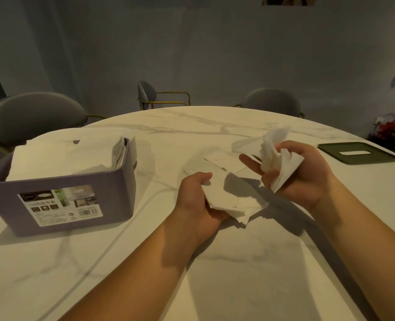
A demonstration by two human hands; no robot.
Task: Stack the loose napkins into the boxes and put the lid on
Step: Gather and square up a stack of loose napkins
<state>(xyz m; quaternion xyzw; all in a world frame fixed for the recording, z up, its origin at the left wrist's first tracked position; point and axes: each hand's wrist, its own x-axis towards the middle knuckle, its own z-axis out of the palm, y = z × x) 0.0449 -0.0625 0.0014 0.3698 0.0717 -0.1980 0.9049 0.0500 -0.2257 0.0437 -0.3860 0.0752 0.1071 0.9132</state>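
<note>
A purple box [113, 195] stands at the left of the table, filled with white napkins [62, 156] up to its rim. My left hand [196, 200] grips a flat bunch of white napkins [229, 200] just above the table's middle. My right hand [307, 172] holds a crumpled white napkin [275, 154] a little higher and to the right. More loose napkins [224, 161] lie flat on the table behind my hands. The dark green lid [358, 156], with a slot in its middle, lies on the table at the far right.
The round white marble table [215, 262] fills the view. Grey chairs [36, 114] stand around its far edge. Red flowers [391, 130] sit beyond the right rim.
</note>
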